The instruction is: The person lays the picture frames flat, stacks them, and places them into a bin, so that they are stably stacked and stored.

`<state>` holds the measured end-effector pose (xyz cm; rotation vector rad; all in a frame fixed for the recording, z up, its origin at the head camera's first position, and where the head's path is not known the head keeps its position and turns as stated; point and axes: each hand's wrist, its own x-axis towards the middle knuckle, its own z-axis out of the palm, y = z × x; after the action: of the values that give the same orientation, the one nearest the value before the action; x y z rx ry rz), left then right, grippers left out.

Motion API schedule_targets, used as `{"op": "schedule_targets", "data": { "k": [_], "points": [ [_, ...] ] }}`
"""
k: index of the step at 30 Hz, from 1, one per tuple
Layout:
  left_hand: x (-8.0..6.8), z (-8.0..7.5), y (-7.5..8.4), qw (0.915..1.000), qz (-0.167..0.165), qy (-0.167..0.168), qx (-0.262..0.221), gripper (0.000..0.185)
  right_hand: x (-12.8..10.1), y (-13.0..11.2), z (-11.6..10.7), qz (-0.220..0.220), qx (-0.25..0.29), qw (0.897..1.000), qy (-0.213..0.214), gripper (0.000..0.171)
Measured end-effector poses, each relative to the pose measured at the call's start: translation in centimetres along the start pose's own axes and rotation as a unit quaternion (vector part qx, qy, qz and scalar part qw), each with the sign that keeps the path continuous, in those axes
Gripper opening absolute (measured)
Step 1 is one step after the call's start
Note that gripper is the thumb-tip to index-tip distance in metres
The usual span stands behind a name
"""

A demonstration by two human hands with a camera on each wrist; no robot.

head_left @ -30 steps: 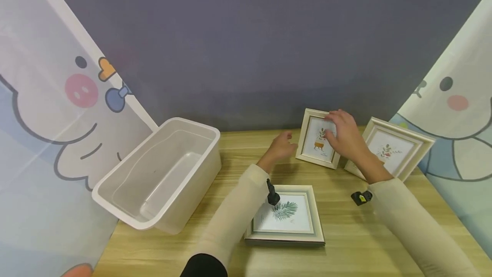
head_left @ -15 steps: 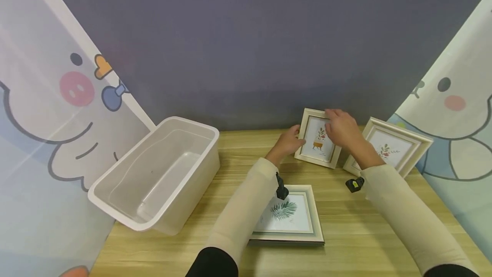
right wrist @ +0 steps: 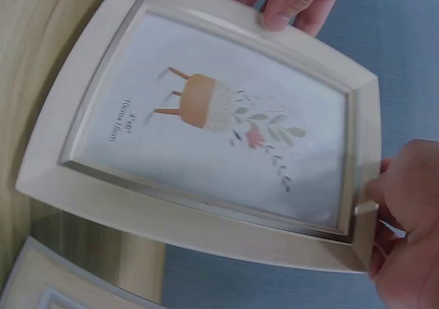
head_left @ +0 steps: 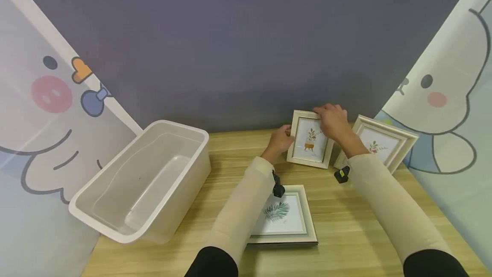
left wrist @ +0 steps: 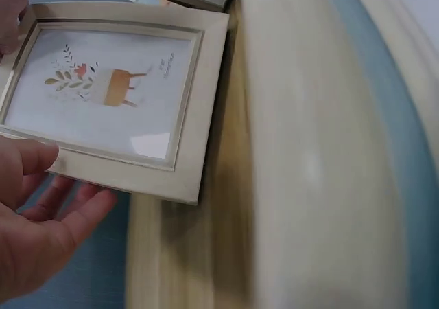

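The setting is a staged recording booth, not a lived-in room. A light wood-grain tabletop [head_left: 357, 243] stands against a plain grey-blue fabric backdrop [head_left: 238, 42]. Cartoon-printed white curtains [head_left: 42, 110] close off both sides. A white rectangular plastic bin [head_left: 115, 230] and cream picture frames [head_left: 384, 144] serve as props.

We see the tub [head_left: 142, 183] left of the upright frame [head_left: 309, 139], a flat frame [head_left: 282, 217] before it, another frame [head_left: 378, 145] right.

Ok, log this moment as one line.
left hand: holds left edge of potted-plant frame | right hand: grips its top | frame: upright on table | bin: left, apart
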<state>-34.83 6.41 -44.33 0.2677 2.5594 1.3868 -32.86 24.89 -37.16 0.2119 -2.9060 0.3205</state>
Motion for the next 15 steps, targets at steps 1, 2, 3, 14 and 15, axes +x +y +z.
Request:
{"op": "schedule_targets", "data": {
  "k": [1, 2, 3, 14, 15],
  "points": [
    [0.1, 0.1, -0.2, 1.0, 0.0, 0.005, 0.0, 0.046, 0.1, 0.0, 0.2, 0.001, 0.0, 1.0, 0.005, 0.044],
    [0.2, 0.1, -0.3, 1.0, 0.0, 0.008, 0.001, 0.044, 0.1, 0.0, 0.5, 0.001, -0.002, 1.0, 0.01, 0.044],
    [0.3, 0.2, -0.4, 0.9999, 0.0, 0.011, 0.002, 0.042, 0.2, 0.0, 0.6, 0.0, -0.005, 1.0, 0.017, 0.043],
    [0.4, 0.2, -0.7, 0.9998, 0.004, 0.013, -0.012, 0.04, 0.3, -0.2, 0.8, -0.001, -0.01, 1.0, 0.028, 0.046],
    [0.3, 0.1, -0.5, 0.9998, 0.005, 0.01, -0.015, 0.04, 0.2, -0.2, 0.6, -0.003, -0.013, 1.0, 0.025, 0.047]
  ]
}}
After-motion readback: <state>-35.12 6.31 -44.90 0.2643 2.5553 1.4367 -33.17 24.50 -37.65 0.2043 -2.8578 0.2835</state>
